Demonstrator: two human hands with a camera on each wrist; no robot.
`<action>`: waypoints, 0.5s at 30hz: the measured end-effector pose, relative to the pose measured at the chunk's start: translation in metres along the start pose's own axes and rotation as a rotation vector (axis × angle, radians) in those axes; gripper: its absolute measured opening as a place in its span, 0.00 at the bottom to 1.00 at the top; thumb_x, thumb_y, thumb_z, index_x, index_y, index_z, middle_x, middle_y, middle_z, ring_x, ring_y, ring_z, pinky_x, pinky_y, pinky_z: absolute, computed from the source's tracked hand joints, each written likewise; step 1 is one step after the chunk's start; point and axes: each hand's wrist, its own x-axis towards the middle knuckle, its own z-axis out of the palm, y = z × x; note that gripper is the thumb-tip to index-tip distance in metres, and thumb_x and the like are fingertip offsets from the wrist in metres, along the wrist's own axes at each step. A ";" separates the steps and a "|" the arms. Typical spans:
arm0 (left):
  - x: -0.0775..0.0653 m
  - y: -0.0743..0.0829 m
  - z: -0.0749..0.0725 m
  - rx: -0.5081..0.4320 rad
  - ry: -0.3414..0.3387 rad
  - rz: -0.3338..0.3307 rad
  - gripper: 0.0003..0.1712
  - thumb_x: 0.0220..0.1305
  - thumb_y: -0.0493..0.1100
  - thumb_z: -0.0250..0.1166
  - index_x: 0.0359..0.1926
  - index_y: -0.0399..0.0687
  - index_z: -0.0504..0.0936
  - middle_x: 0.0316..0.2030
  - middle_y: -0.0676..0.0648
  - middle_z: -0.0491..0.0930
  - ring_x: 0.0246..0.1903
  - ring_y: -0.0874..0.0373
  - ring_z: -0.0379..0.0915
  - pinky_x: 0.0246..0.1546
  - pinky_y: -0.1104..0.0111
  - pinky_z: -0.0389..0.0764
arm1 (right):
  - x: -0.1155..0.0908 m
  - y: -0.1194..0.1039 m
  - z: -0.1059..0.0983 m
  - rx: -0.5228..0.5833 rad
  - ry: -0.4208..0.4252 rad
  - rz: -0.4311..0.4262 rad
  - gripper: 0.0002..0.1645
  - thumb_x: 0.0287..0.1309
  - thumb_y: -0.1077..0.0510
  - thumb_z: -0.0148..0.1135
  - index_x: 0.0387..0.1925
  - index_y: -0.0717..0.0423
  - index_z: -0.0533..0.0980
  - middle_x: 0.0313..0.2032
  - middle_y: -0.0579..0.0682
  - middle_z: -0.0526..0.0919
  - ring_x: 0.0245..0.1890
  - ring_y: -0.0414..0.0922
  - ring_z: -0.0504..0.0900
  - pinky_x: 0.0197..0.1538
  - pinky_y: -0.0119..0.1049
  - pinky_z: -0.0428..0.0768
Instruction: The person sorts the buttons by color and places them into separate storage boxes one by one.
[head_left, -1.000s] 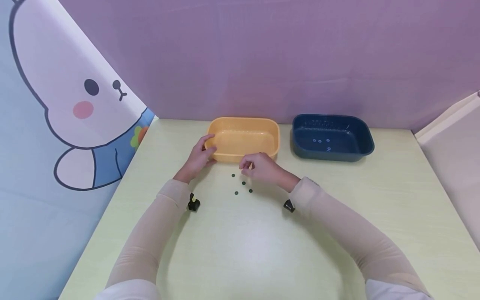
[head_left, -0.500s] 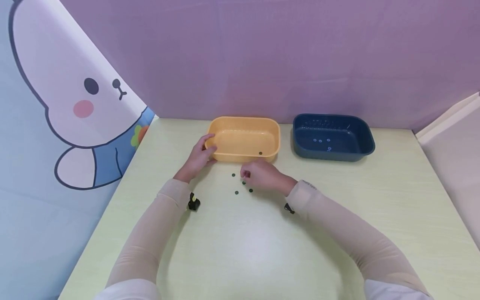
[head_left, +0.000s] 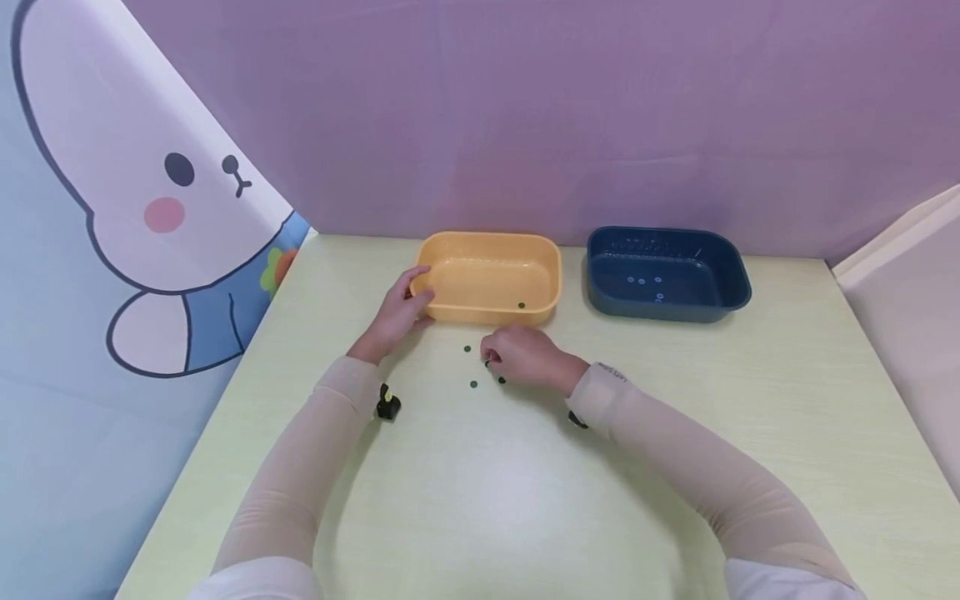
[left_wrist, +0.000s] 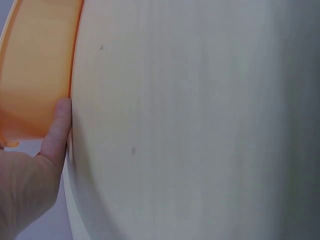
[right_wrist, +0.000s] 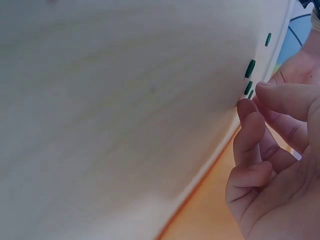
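The left hand point(head_left: 397, 310) grips the left end of a yellow plastic basin point(head_left: 491, 317), fingers over the rim and a digit along the outer wall in the left wrist view. Inside the basin lies one small dark green disc point(head_left: 521, 305), button-like. In front of it the right hand point(head_left: 525, 357) is low over the table with curled fingers. Its thumb and fingertips point(right_wrist: 263, 86) are right at a green disc point(right_wrist: 248, 87); I cannot tell whether they pinch it. Around the hand lie other green discs, one to the left point(head_left: 467, 348) and one nearer the front point(head_left: 474, 384).
A navy blue basin point(head_left: 667, 312) stands right of the yellow one, with several small pale-ringed discs point(head_left: 642, 282) on its floor. Behind both rises a purple cloth wall point(head_left: 525, 125). A panel with a cartoon animal point(head_left: 187, 225) borders the table's left side.
A green disc has appeared in the yellow basin. The right hand has moved down from the basin's front rim to the discs on the table. The left hand has stayed put.
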 end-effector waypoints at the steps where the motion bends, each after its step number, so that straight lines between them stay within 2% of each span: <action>1: 0.000 0.000 0.000 -0.001 -0.001 0.000 0.31 0.77 0.43 0.56 0.76 0.59 0.59 0.67 0.36 0.62 0.62 0.41 0.68 0.55 0.53 0.80 | 0.000 0.000 0.000 -0.007 0.002 -0.004 0.08 0.60 0.63 0.65 0.36 0.47 0.85 0.32 0.41 0.82 0.32 0.39 0.76 0.38 0.32 0.77; 8: -0.001 0.001 0.001 0.000 -0.002 0.002 0.32 0.77 0.44 0.56 0.76 0.59 0.59 0.66 0.36 0.63 0.61 0.42 0.69 0.55 0.53 0.80 | 0.001 -0.003 0.003 -0.057 0.008 -0.010 0.10 0.61 0.64 0.65 0.38 0.46 0.86 0.34 0.43 0.83 0.33 0.38 0.76 0.37 0.32 0.78; 15: 0.001 0.000 0.000 0.004 -0.001 -0.014 0.31 0.77 0.44 0.56 0.76 0.61 0.59 0.67 0.36 0.63 0.61 0.42 0.69 0.56 0.53 0.80 | 0.002 -0.006 0.002 -0.046 -0.001 0.014 0.08 0.62 0.63 0.66 0.38 0.47 0.86 0.34 0.42 0.82 0.34 0.39 0.77 0.38 0.33 0.79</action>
